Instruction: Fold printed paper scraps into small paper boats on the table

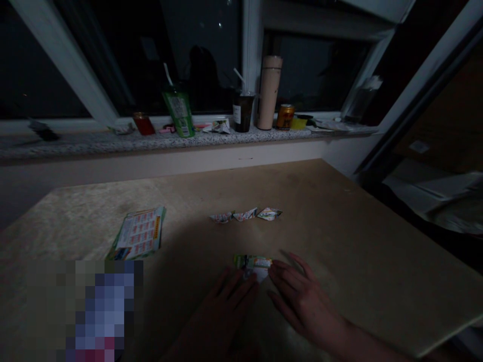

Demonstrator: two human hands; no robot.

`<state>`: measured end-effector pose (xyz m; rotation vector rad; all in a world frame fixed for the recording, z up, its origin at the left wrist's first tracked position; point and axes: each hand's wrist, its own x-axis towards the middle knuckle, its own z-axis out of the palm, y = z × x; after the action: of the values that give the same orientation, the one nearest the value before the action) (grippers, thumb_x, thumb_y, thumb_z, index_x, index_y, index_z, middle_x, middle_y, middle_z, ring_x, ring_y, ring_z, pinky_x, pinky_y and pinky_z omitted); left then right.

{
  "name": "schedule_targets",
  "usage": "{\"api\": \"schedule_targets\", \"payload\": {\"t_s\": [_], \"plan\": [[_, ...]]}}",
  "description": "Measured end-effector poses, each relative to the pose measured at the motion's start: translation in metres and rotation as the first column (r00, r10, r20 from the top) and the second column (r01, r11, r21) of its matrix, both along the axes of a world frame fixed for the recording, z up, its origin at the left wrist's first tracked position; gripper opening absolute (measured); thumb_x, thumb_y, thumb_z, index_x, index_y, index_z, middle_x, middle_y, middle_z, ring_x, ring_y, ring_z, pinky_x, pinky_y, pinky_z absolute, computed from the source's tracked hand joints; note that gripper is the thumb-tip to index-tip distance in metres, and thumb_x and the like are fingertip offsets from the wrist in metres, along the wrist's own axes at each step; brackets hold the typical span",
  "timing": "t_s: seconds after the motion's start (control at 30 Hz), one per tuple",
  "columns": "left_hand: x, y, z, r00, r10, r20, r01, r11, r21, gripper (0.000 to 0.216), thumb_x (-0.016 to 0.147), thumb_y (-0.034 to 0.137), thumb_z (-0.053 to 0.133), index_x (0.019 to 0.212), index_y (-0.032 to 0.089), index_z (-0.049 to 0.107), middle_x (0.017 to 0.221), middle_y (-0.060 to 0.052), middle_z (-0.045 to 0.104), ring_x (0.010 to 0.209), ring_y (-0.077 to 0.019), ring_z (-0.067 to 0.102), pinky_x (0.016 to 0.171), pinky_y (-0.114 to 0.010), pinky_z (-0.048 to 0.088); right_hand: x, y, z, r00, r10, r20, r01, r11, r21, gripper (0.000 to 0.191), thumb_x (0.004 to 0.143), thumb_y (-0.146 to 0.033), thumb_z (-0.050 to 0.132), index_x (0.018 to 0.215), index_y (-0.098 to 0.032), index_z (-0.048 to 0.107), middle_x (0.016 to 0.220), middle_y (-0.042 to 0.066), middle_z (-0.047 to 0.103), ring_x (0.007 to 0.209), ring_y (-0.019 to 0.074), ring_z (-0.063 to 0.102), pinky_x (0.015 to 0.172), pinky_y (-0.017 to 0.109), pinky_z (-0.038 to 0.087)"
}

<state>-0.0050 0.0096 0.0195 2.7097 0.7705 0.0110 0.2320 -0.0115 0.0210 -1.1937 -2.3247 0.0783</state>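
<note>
A partly folded printed paper (253,263), green along its far edge with a pale part nearer me, lies flat on the table (332,226). My left hand (230,304) rests on its near left part, fingers stretched out and flat. From the right, my right hand (302,296) touches the paper's right end with its fingertips; its fingers are extended and the thumb stands apart. Beyond the paper, three small folded paper boats (245,214) sit in a row. To the left lies a stack of printed flyers (140,232) with red print and green borders.
A blurred-out patch (109,306) covers the lower left. Along the granite windowsill (211,143) stand a green cup (180,113), a dark drink cup (242,113), a pink thermos (269,93), an orange can (285,117) and a red jar (144,124). The room is dim.
</note>
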Motion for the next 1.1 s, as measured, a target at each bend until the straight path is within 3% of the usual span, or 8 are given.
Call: {"api": "schedule_targets", "payload": {"t_s": [0.23, 0.4, 0.57, 0.73, 0.97, 1.1], "plan": [[0.002, -0.001, 0.007, 1.0, 0.005, -0.018, -0.005, 1.0, 0.019, 0.084, 0.085, 0.049, 0.059, 0.149, 0.017, 0.015, 0.152, -0.01, 0.027, 0.137, -0.0338, 0.021, 0.112, -0.056, 0.012, -0.003, 0.009, 0.014, 0.997, 0.071, 0.031, -0.068, 0.992, -0.108, 0.022, 0.09, -0.021, 0.049, 0.109, -0.017, 0.062, 0.095, 0.006, 0.068, 0.101, 0.0212, 0.061, 0.11, 0.051, 0.029], [0.003, 0.001, 0.008, 1.0, 0.008, -0.014, -0.007, 1.0, 0.028, 0.084, 0.084, 0.048, 0.06, 0.149, 0.017, 0.017, 0.151, -0.011, 0.028, 0.138, -0.0334, 0.017, 0.111, -0.057, 0.01, 0.0, 0.023, 0.023, 0.964, 0.238, 0.119, -0.218, 0.963, -0.161, 0.041, 0.092, -0.015, 0.043, 0.133, -0.018, 0.046, 0.134, 0.008, 0.053, 0.134, 0.0198, 0.035, 0.115, 0.048, 0.02], [0.001, 0.002, 0.016, 0.999, -0.006, -0.047, 0.007, 1.0, 0.022, 0.077, 0.087, 0.046, 0.057, 0.148, 0.018, 0.019, 0.152, -0.009, 0.026, 0.139, -0.0307, 0.017, 0.112, -0.056, 0.005, 0.007, 0.03, 0.022, 0.924, 0.334, 0.186, -0.273, 0.917, -0.29, 0.055, 0.088, -0.012, 0.045, 0.142, -0.017, 0.034, 0.146, 0.006, 0.039, 0.14, 0.0198, 0.022, 0.116, 0.051, 0.01], [-0.002, 0.002, 0.018, 0.999, 0.012, -0.044, -0.009, 0.997, 0.08, 0.072, 0.089, 0.047, 0.055, 0.147, 0.02, 0.023, 0.152, -0.007, 0.027, 0.139, -0.0309, 0.018, 0.111, -0.058, 0.004, 0.014, 0.026, 0.021, 0.932, 0.305, 0.195, -0.244, 0.928, -0.282, 0.048, 0.093, -0.028, 0.049, 0.14, -0.019, 0.039, 0.142, 0.006, 0.045, 0.139, 0.0219, 0.026, 0.115, 0.053, 0.012], [-0.005, 0.002, 0.019, 0.999, 0.043, -0.027, -0.038, 0.986, 0.161, 0.07, 0.088, 0.047, 0.056, 0.147, 0.022, 0.025, 0.151, -0.01, 0.027, 0.136, -0.0319, 0.026, 0.11, -0.06, 0.008, 0.016, 0.016, 0.024, 0.957, 0.259, 0.127, -0.227, 0.947, -0.226, 0.046, 0.091, -0.033, 0.054, 0.135, -0.021, 0.046, 0.132, 0.008, 0.054, 0.132, 0.0228, 0.037, 0.114, 0.051, 0.02], [-0.006, 0.003, 0.017, 0.997, 0.075, -0.016, -0.07, 0.979, 0.191, 0.066, 0.088, 0.044, 0.056, 0.145, 0.024, 0.03, 0.151, -0.009, 0.029, 0.136, -0.0332, 0.026, 0.109, -0.062, 0.008, 0.017, 0.015, 0.022, 0.954, 0.272, 0.127, -0.241, 0.945, -0.22, 0.047, 0.09, -0.033, 0.056, 0.134, -0.022, 0.048, 0.14, 0.009, 0.046, 0.135, 0.0251, 0.033, 0.113, 0.051, 0.022]]}}
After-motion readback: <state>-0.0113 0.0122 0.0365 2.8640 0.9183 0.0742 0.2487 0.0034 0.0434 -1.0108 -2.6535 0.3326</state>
